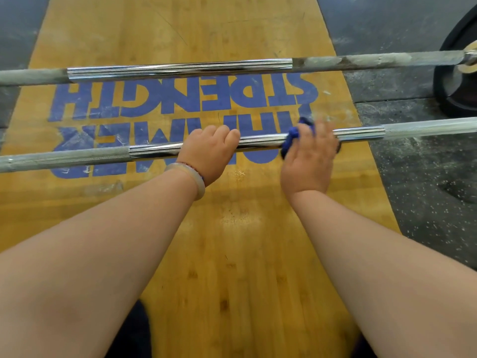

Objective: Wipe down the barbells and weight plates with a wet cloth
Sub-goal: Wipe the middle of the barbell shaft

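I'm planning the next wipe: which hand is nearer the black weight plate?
Right. The right hand, holding the blue cloth on the near barbell, sits left of the weight plate and closer to the person; the left hand grips that bar farther left.

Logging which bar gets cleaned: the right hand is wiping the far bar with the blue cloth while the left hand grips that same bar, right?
Not quite. The head view shows the right hand holding the cloth against the near bar, not the far bar. The left hand does grip that same bar, the near one.
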{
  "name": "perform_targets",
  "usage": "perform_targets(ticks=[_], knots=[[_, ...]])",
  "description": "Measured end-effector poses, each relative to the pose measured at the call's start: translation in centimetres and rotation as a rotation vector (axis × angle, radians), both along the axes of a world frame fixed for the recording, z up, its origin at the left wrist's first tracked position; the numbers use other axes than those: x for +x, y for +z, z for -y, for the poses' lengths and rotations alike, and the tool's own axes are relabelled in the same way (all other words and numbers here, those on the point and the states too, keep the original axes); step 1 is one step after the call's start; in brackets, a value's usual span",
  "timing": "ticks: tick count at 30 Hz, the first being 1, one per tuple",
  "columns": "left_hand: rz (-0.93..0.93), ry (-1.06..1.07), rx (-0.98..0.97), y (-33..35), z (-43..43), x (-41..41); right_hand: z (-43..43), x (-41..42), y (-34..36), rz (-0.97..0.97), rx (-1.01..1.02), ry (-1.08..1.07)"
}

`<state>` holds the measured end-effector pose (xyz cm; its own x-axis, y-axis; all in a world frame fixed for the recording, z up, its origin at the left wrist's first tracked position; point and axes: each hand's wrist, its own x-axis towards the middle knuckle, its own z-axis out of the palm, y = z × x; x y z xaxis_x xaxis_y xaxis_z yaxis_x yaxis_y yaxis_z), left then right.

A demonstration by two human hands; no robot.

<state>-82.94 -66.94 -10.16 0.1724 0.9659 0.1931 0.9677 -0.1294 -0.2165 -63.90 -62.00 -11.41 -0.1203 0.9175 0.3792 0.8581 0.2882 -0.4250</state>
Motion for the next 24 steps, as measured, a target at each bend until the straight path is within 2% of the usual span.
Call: perform_targets(ticks=[2,3,6,8,10,13,15,18,21,24], knots=[[-0.002,0.028,-0.076,0.2,-0.2,0.1,-0.3,0.1,0.4,-0.128,-0.102,-0.228],[0.01,0.049,-0.117,0.5,-0.4,0.2,-0.1,-0.6,0.7,-0.123,-0.109,-0.207],[0.051,0.082,-0.196,1.3,-0.8,0.4,1.4,-2.9,0.4,0.081,0.026,0.263],[0.061,0.09,-0.229,1.6,-1.1,0.5,1.5,-3.3,0.1,0.148,0.063,0.427],[0.064,0.104,-0.285,2.1,-1.3,0.4,0.8,-2.4,0.1,0.098,0.04,0.316],[0.114,0.114,-0.434,2.9,-2.0,-0.1,-0.5,-0.5,0.8,-0.089,-0.058,-0.051],[0.183,0.112,-0.517,3.3,-2.3,-0.4,-0.9,-0.4,1.2,-0.167,-0.117,-0.166],[0.19,0.12,-0.471,3.4,-1.9,-0.3,0.1,-1.9,1.4,-0.041,-0.076,0.04],[0.184,0.102,-0.282,2.9,-0.9,0.1,1.8,-3.7,0.8,0.088,0.043,0.309],[0.119,0.118,-0.167,2.6,0.7,-0.6,1.9,-4.0,0.4,0.101,0.056,0.332]])
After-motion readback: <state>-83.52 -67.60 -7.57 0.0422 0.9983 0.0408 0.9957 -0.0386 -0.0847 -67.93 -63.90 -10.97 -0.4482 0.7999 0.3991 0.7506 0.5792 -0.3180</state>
